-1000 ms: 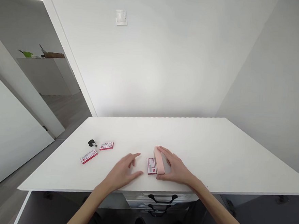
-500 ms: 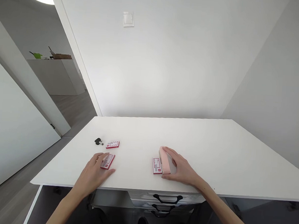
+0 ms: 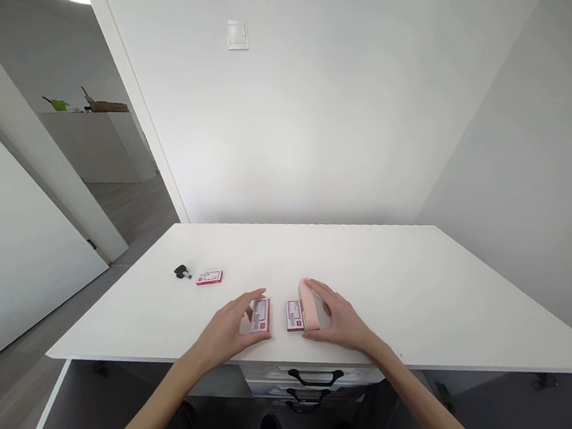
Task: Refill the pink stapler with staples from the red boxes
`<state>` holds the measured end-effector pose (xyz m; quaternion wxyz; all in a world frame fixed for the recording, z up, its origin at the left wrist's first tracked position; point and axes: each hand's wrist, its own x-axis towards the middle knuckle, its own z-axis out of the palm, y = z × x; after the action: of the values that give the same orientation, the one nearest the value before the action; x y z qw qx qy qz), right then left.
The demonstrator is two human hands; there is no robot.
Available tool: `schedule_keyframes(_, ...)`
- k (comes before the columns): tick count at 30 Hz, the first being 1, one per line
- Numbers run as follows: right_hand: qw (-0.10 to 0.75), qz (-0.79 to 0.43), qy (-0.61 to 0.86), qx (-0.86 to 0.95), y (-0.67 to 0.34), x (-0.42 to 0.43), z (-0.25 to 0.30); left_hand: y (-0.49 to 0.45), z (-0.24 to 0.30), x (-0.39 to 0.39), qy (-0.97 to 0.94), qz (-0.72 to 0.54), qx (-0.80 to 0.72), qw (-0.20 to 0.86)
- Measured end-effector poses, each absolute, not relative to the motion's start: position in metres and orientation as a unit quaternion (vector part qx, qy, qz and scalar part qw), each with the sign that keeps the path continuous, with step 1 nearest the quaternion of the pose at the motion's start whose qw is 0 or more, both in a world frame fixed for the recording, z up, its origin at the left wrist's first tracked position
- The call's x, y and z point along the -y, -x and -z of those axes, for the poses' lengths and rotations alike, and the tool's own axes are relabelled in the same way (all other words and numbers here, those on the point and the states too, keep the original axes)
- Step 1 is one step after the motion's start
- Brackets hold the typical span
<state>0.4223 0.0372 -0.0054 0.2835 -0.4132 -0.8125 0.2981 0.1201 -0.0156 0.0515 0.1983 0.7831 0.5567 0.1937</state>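
A small red-and-white box (image 3: 260,314) lies flat on the white table, its label facing up. My left hand (image 3: 232,325) grips it by its near and far ends between thumb and fingers. Just to the right, a similar red-and-white box (image 3: 294,316) rests against or very near a pink stapler (image 3: 309,306). My right hand (image 3: 340,319) is curled around the stapler, fingers at its far end and thumb at its near end. A third red-and-white box (image 3: 210,277) lies farther left, beside a small black object with a silvery tip (image 3: 182,272).
The white table (image 3: 408,282) stands against a wall with a light switch (image 3: 238,35). Below its front edge are drawers with black handles (image 3: 315,377). To the left, a doorway opens beside a white door (image 3: 12,267).
My left hand has moved right with its box, which is turned and now lies near the second box. My right hand stays around the stapler. The view has shifted slightly.
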Motion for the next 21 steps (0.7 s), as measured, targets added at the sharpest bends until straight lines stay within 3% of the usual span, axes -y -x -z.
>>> schedule_keyframes(7,0.293,-0.291,0.405,0.816,-0.423,-0.038,0.003,-0.183,-0.049,-0.008,-0.810,-0.171,-0.510,0.232)
schedule_keyframes(21,0.292,-0.301,0.395,0.818,-0.424,-0.040,0.004,-0.186,-0.040,-0.011,-0.803,-0.176,-0.498,0.277)
